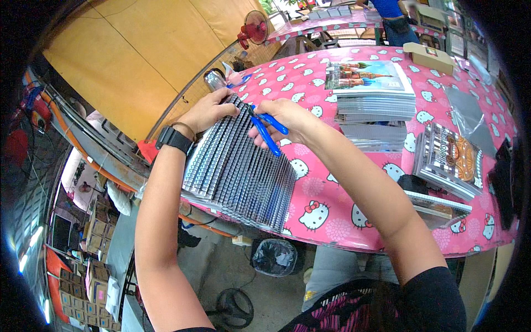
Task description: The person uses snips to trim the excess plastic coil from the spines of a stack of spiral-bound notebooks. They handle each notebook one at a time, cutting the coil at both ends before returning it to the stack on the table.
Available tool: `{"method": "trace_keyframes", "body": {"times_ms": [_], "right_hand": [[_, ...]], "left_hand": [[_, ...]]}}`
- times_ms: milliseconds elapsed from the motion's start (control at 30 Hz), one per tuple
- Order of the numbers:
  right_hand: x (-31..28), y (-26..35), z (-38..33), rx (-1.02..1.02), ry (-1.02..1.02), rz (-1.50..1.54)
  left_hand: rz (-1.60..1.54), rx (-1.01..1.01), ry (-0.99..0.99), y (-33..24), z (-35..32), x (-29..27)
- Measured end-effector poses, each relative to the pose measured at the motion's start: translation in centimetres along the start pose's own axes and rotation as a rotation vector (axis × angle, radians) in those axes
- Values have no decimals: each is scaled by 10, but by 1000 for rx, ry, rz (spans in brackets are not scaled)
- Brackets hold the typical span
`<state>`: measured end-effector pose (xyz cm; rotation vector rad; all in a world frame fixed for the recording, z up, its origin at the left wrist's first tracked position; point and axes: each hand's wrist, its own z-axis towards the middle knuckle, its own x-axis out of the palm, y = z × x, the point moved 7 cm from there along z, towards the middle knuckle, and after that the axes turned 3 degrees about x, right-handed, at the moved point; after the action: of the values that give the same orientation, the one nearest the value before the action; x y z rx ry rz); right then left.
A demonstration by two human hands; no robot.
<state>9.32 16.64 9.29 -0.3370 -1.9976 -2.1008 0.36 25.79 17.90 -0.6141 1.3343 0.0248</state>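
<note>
A fanned stack of spiral-bound notebooks, showing rows of wire coils, lies at the left edge of a pink table with a cartoon cat print. My left hand, with a black watch on the wrist, presses on the far end of the stack. My right hand grips blue-handled pliers, whose tips meet the coils at the top of the stack.
A pile of notebooks with a picture cover stands behind my hands. More notebooks lie at the right, with a cardboard box beyond. A person in blue stands at the far table. A red fan is near the wall.
</note>
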Motion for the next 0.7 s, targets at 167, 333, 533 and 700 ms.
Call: {"method": "trace_keyframes", "body": {"times_ms": [167, 333, 533, 700], "right_hand": [[-31, 29, -13, -359, -391, -803], [-17, 39, -24, -409, -454, -1085], [-9, 45, -24, -419, -462, -1179], [-17, 19, -1, -197, -154, -648]], "left_hand": [[77, 11, -5, -5, 3, -2], [23, -5, 6, 1, 0, -1], [51, 4, -5, 6, 2, -3], [70, 16, -3, 3, 4, -2]]}}
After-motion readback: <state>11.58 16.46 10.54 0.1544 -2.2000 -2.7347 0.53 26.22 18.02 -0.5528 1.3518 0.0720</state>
